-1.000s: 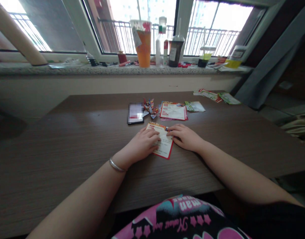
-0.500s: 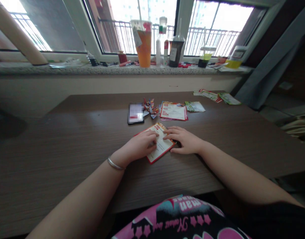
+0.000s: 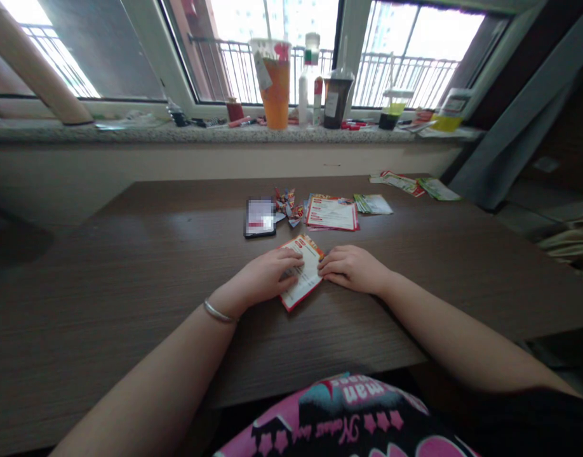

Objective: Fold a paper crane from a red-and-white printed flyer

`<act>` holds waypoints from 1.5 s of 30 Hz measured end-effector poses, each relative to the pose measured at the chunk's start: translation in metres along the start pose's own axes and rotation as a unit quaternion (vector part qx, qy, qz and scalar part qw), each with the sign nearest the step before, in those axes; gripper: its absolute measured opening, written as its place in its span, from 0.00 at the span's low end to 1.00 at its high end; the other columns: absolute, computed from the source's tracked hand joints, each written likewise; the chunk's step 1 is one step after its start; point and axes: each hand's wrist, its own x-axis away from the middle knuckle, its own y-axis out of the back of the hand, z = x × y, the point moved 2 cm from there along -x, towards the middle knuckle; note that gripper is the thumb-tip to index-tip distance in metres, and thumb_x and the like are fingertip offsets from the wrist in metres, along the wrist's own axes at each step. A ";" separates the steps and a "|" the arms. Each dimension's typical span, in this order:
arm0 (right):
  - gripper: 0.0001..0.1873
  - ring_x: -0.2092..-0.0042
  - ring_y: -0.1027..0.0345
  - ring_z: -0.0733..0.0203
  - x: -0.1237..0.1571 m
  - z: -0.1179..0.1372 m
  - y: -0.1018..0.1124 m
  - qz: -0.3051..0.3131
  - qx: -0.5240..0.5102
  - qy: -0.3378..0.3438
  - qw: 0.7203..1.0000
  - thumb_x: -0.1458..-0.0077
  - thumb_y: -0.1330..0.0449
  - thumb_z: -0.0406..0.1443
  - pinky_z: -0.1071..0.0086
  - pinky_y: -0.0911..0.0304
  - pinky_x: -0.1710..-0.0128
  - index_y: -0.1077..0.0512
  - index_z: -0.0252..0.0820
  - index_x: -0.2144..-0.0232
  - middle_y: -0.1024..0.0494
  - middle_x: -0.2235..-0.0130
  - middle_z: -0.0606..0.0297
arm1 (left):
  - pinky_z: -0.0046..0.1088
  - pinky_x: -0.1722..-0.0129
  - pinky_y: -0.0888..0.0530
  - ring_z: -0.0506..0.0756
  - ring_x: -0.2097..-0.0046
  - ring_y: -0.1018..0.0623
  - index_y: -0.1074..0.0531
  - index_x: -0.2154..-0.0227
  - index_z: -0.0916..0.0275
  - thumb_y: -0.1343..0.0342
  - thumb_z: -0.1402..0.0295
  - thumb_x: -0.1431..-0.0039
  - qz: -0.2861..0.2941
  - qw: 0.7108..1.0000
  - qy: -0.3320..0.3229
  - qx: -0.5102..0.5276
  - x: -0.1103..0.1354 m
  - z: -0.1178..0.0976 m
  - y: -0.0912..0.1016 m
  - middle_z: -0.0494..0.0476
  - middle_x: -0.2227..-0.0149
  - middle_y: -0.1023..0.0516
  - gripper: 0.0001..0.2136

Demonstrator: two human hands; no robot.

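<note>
A small white leaflet with red edging (image 3: 305, 274) lies folded on the brown table (image 3: 129, 266) in front of me. My left hand (image 3: 265, 276) presses flat on its left part, fingers stretched out over the paper. My right hand (image 3: 353, 268) rests beside its right edge, fingers curled together with the tips against the fold. A silver bangle (image 3: 215, 311) circles my left wrist.
Beyond the leaflet lie a phone (image 3: 260, 217), small folded paper cranes (image 3: 288, 204), a stack of similar leaflets (image 3: 332, 212) and green flyers (image 3: 372, 203). More flyers (image 3: 406, 183) sit far right. Cups and bottles (image 3: 275, 82) line the windowsill (image 3: 129, 132).
The leaflet was turned counter-clockwise and its right side folded over, so it now looks narrower. My right hand moved from on top of it to its right edge.
</note>
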 end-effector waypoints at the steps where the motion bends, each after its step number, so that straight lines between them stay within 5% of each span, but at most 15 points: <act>1: 0.12 0.56 0.29 0.60 0.000 0.000 0.000 0.000 0.009 -0.004 1.000 0.38 0.47 0.38 0.64 0.35 0.55 0.23 0.44 0.62 0.20 0.58 0.62 | 0.37 0.40 0.36 0.57 0.43 0.30 0.27 0.51 0.61 0.48 0.68 0.40 0.001 1.000 -0.001 -0.011 0.000 0.000 0.000 0.59 0.44 0.28 0.15; 13: 0.12 0.56 0.28 0.60 0.003 0.001 0.006 0.024 0.049 -0.045 0.998 0.38 0.48 0.37 0.66 0.35 0.54 0.23 0.45 0.62 0.20 0.57 0.64 | 0.34 0.50 0.28 0.56 0.52 0.23 0.21 0.60 0.57 0.52 0.66 0.38 0.023 0.994 0.059 -0.094 0.006 0.006 0.019 0.55 0.51 0.22 0.13; 27: 0.13 0.57 0.29 0.59 0.007 -0.007 0.011 0.040 0.060 -0.077 0.994 0.37 0.48 0.39 0.67 0.37 0.57 0.24 0.45 0.61 0.20 0.59 0.62 | 0.32 0.48 0.30 0.56 0.51 0.26 0.24 0.53 0.53 0.48 0.75 0.48 0.071 0.990 0.102 -0.073 0.020 0.020 0.028 0.56 0.53 0.24 0.20; 37: 0.10 0.61 0.29 0.61 0.010 -0.011 0.011 0.014 0.043 -0.171 0.984 0.40 0.46 0.37 0.70 0.39 0.62 0.24 0.44 0.64 0.21 0.63 0.63 | 0.29 0.61 0.29 0.55 0.62 0.24 0.23 0.65 0.59 0.54 0.59 0.38 0.066 0.983 0.144 -0.091 0.008 0.013 0.029 0.58 0.63 0.22 0.16; 45: 0.09 0.65 0.30 0.62 0.006 -0.012 0.007 -0.010 0.004 -0.266 0.964 0.43 0.45 0.37 0.71 0.41 0.66 0.25 0.45 0.64 0.21 0.66 0.65 | 0.29 0.68 0.30 0.57 0.64 0.23 0.25 0.64 0.59 0.56 0.54 0.38 -0.011 0.961 0.245 -0.132 0.007 0.011 0.023 0.57 0.66 0.21 0.18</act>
